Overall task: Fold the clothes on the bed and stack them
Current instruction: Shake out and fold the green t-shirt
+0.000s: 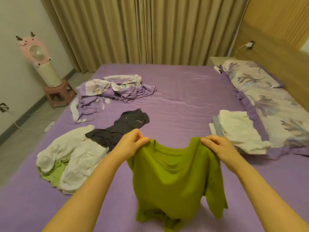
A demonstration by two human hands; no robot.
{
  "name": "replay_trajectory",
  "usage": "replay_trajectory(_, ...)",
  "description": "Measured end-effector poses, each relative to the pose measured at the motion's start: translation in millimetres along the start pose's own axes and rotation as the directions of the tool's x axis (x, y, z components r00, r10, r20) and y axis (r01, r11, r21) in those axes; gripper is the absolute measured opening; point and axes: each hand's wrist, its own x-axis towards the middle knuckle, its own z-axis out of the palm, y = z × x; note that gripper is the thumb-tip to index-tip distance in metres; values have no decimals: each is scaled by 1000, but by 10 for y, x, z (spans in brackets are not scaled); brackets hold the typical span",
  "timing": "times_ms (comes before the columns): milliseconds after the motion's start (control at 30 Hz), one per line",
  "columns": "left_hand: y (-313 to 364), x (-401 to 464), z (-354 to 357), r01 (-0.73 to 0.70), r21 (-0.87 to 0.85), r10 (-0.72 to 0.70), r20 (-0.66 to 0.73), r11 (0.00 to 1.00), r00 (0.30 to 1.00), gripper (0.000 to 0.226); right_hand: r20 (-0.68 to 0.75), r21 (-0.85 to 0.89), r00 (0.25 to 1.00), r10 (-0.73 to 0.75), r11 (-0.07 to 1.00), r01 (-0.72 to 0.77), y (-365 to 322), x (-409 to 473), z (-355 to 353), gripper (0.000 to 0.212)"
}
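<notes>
step: green t-shirt (173, 178) lifted by its shoulders, front toward camera, not yet laid out for folding
left hand (132, 143): pinches the shirt's left shoulder seam, thumb and fingers curled on fabric
right hand (217, 146): pinches the other shoulder seam the same way, roughly level with the left
shirt position: hangs between the two hands over the near middle of the bed (184, 91); hem bunched, looks to touch the sheet at the bottom
long axis: collar-to-hem runs from the hands down toward the camera; shoulder line runs left-right across the view
key relation: shirt hangs below and nearer than both hands, neither hand closer than the other; bare sheet lies straight ahead beyond the hands, so my guess is the lay-down goes forward, collar away
folded stack (237, 131): white and pale pieces to the right, beside the floral pillow (267, 97); right hand is the nearer one to it
unfolded pile: white garment (73, 156) to the left with a light green piece (53, 174) under it, dark shirt (123, 128) lying partly over it, just beyond the left hand
other: crumpled floral bedding (113, 87) at far left of the bed; pink fan (37, 51) on a stool (58, 94) off the bed
progress: judging by the piles, a few done, at least three to go
risk: bunched hem may fold under itself when laid down; needs a shake or a pull flat
</notes>
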Motion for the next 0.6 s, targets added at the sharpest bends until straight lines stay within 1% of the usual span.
replay_trajectory(67, -334, 253, 304, 116, 61, -123, 126, 991, 984, 9, 91, -70, 990, 110, 992, -104, 487, 267, 151, 17)
replay_trajectory(133, -625, 431, 540, 197, 132, -222, 218, 972, 950, 27, 119, -106, 974, 194, 978, -182, 900, 480, 267, 14)
replay_trajectory(167, -757, 501, 632, 222, 177, -261, 239, 959, 935, 24, 116, -133, 967, 226, 969, -211, 1081, 576, 314, 13)
replay_trajectory(200, -883, 562, 710, 240, 228, -294, 245, 944, 924, 11, 108, -168, 962, 250, 959, -230, 1244, 660, 361, 12)
replay_trajectory(233, -985, 606, 762, 270, 258, -331, 237, 928, 913, 8, 93, -203, 960, 266, 949, -243, 1399, 735, 405, 12)
replay_trajectory(267, -1104, 663, 815, 314, 263, -373, 215, 912, 902, 20, 71, -230, 958, 277, 939, -255, 1534, 800, 442, 12)
replay_trajectory(300, -1197, 709, 848, 347, 248, -401, 216, 904, 890, 24, 37, -248, 956, 290, 930, -272, 1658, 855, 468, 11)
replay_trajectory(367, -1343, 794, 881, 366, 212, -412, 244, 906, 878, 19, -42, -275, 953, 299, 914, -299, 1825, 942, 498, 11)
replay_trajectory(433, -1422, 932, 875, 355, 187, -393, 247, 916, 886, 22, -94, -293, 952, 290, 906, -305, 1891, 1069, 501, 14)
replay_trajectory(533, -1490, 1337, 777, 322, 198, -355, 161, 926, 921, 22, -96, -353, 963, 253, 896, -270, 1925, 1414, 493, 19)
replay_trajectory(600, -1560, 1725, 701, 292, 199, -320, 128, 935, 939, 20, -81, -391, 968, 239, 885, -251, 1980, 1754, 490, 19)
